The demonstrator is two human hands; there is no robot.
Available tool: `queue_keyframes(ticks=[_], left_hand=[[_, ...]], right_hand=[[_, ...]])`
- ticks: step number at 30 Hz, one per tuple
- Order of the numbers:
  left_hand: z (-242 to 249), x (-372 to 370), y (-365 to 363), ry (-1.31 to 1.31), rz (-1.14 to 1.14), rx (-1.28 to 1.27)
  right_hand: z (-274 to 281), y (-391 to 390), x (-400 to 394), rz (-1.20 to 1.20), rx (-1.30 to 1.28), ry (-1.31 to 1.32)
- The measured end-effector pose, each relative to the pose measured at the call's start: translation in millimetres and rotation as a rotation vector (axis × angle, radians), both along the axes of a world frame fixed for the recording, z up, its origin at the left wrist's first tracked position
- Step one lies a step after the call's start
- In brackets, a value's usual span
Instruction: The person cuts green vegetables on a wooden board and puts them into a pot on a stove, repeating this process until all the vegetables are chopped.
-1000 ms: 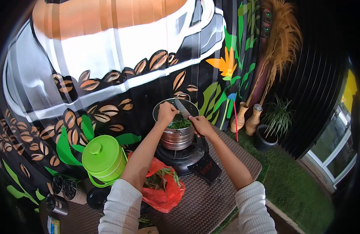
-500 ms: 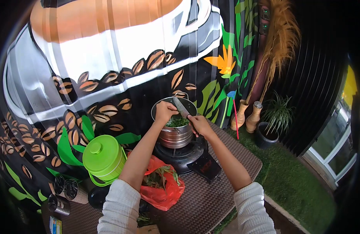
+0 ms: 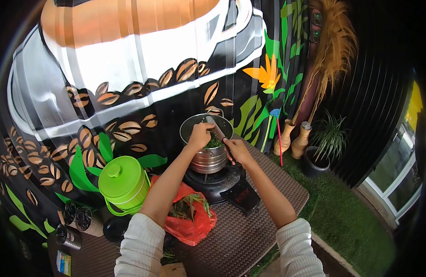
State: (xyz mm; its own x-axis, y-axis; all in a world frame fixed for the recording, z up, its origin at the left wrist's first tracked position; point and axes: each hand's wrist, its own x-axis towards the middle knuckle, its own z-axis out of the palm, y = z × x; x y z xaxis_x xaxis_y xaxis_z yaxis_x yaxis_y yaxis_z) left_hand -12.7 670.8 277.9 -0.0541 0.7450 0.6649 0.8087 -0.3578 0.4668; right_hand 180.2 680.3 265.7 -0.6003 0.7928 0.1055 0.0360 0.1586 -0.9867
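Observation:
A steel pot stands on a black portable gas stove, with chopped green leaves inside. Over its opening, my right hand grips a knife by the handle, the blade slanting up and to the left. My left hand is over the pot's left side, fingers drawn together against or close beside the blade. Whatever those fingers may hold is hidden. Just in front of the stove lies an open red plastic bag with leafy green stems in it.
A lidded green bucket stands left of the bag on the brown woven-pattern table. Dark-filled cups and a metal tin are at far left. Right of the table are vases and a potted plant. A painted wall rises behind.
My left hand has shifted slightly right and up along the knife blade, its fingers now more bent over it. The knife and right hand have barely moved; the view has shifted a little.

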Motion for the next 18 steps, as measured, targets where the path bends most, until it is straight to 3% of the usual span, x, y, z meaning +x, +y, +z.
queue_keyframes(ticks=[5,7,9,11,14,18], left_hand=[[8,10,-19,0.047,-0.094,-0.013],[12,15,-27,0.026,-0.147,-0.200],[15,16,-32,0.025,-0.141,-0.229],[15,15,-31,0.160,0.106,-0.292],[21,13,-29,0.139,0.221,-0.272],[15,6,-23,0.043,0.172,-0.237]], right_hand=[[-4,5,-3,-0.034,0.018,-0.010],[-5,7,-4,-0.036,0.030,-0.013],[-5,8,-6,-0.039,0.044,-0.015],[-4,9,-7,-0.033,0.051,-0.027],[-5,12,-9,-0.066,0.100,-0.045],[-4,13,-11,-0.083,0.137,-0.074]])
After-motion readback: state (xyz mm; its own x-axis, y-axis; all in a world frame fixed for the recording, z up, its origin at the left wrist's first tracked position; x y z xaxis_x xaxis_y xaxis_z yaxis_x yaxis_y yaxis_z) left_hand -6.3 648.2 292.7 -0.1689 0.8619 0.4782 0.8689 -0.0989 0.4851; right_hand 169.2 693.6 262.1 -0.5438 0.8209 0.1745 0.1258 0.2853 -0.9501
